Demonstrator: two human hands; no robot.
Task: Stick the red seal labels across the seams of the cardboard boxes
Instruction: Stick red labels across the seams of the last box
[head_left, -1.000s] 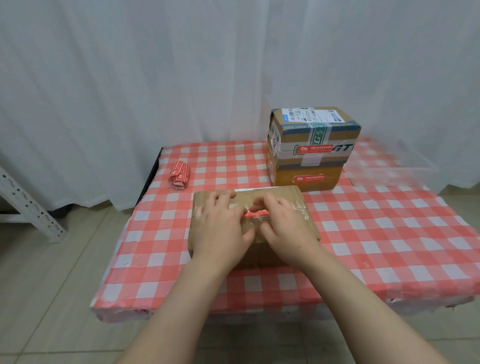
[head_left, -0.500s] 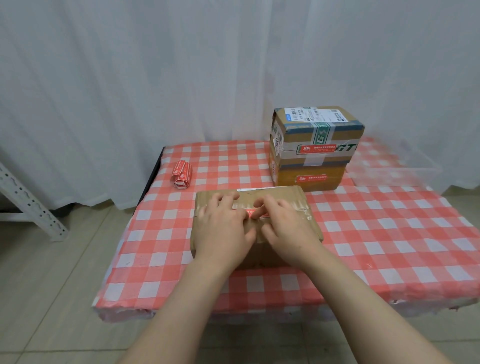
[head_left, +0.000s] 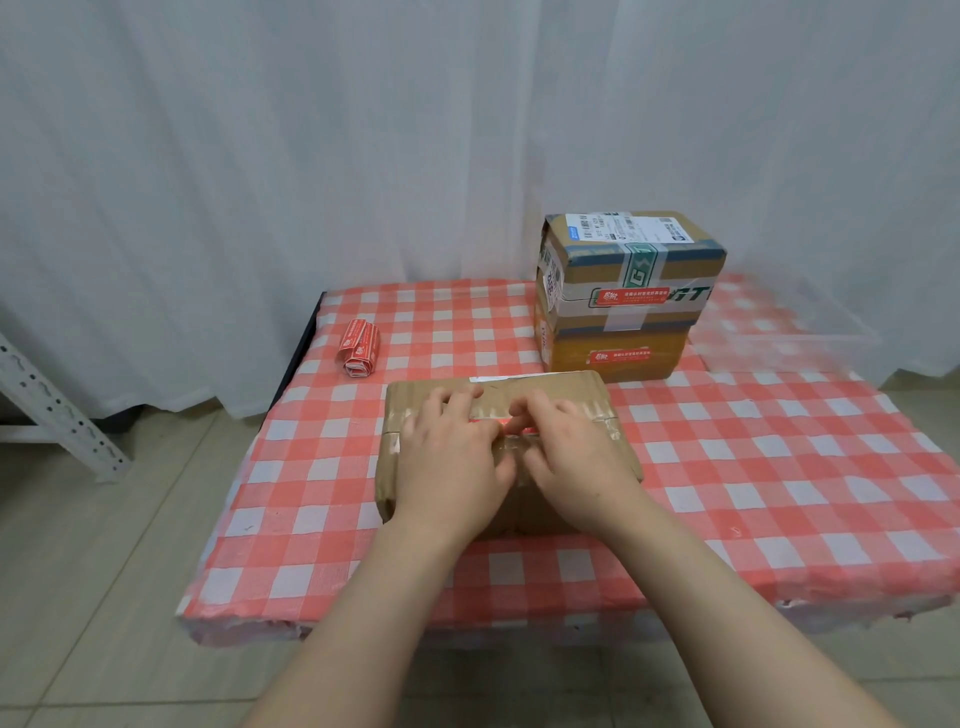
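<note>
Pressing the red seal label (head_left: 515, 427) onto the cardboard box (head_left: 563, 387), left hand (head_left: 448, 457) and right hand (head_left: 576, 453) lie flat-fingered, gripping nothing

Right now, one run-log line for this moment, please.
left hand flat on near box | right hand pressing red label at seam | stacked boxes labelled | label roll back-left

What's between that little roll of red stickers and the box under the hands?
Only bare checked tablecloth between the sticker roll and the box, per the head view.
</note>
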